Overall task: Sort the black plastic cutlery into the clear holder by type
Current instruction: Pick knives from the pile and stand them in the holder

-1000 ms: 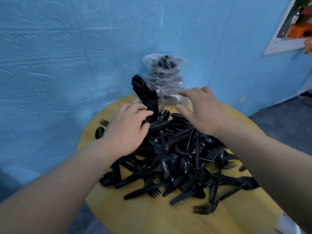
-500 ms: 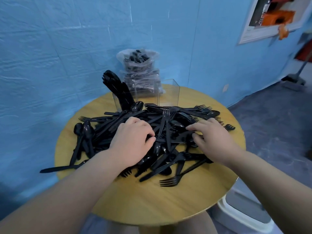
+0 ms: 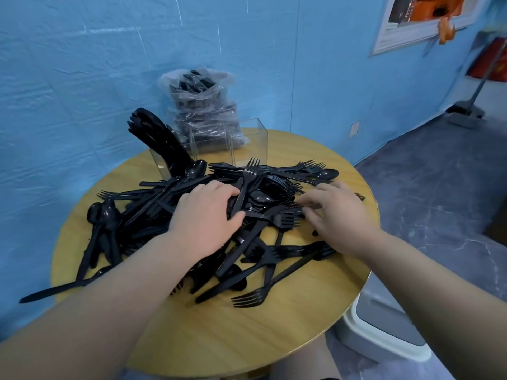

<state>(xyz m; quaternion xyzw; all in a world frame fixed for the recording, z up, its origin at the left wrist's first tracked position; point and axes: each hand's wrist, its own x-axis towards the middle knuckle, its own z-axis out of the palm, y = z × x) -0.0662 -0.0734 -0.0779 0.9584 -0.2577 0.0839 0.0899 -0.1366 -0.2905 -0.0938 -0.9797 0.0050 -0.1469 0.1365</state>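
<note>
A heap of black plastic cutlery (image 3: 263, 198), forks, spoons and knives mixed, covers the round wooden table (image 3: 247, 338). The clear holder (image 3: 250, 141) stands at the table's far edge; its left compartment holds a leaning bundle of black pieces (image 3: 156, 133), and the right compartment looks bare. My left hand (image 3: 205, 218) lies on the heap's middle, thumb and fingers curled round a black knife (image 3: 238, 200). My right hand (image 3: 340, 215) is on the heap's right side, thumb and forefinger pinching a thin cutlery handle (image 3: 301, 205).
A clear plastic bag of more black cutlery (image 3: 197, 102) stands behind the holder against the blue wall. One knife (image 3: 55, 290) overhangs the table's left edge. A grey-and-white bin (image 3: 384, 327) sits on the floor at the right, a broom (image 3: 466, 113) farther back.
Both hands came back from beside the holder onto the middle of the heap. Since half a second ago my right fingers have closed on a handle; my left hand has barely moved.
</note>
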